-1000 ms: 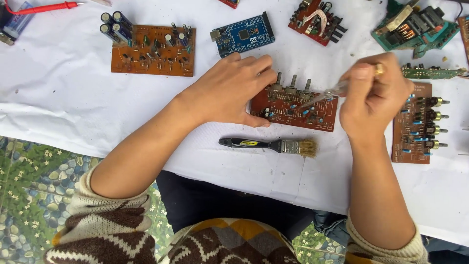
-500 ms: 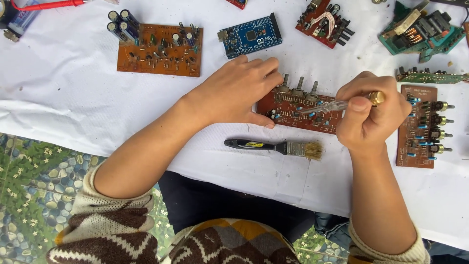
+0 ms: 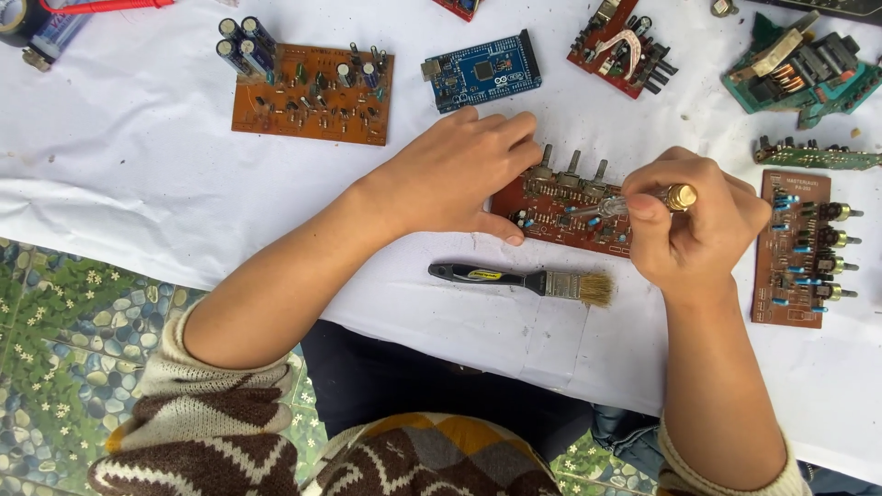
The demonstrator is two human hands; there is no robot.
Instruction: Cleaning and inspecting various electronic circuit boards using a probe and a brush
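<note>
Two bare forearms reach forward from patterned sleeves; the left hand [image 3: 459, 174] lies flat, palm down, fingers together, while the right hand [image 3: 698, 225] is curled in a pinching fist

— We see a dark red rectangular circuit board [image 3: 565, 213] on the white cloth table cover [image 3: 138, 174]. And the brush?

— We see a black-handled paintbrush with pale tan bristles [image 3: 528, 278]. Farther off we note an orange-brown board [image 3: 312, 96], a blue board [image 3: 482, 72] and a green board [image 3: 797, 73]; our knitted sleeve [image 3: 207, 427] is cream with brown zigzags.
</note>
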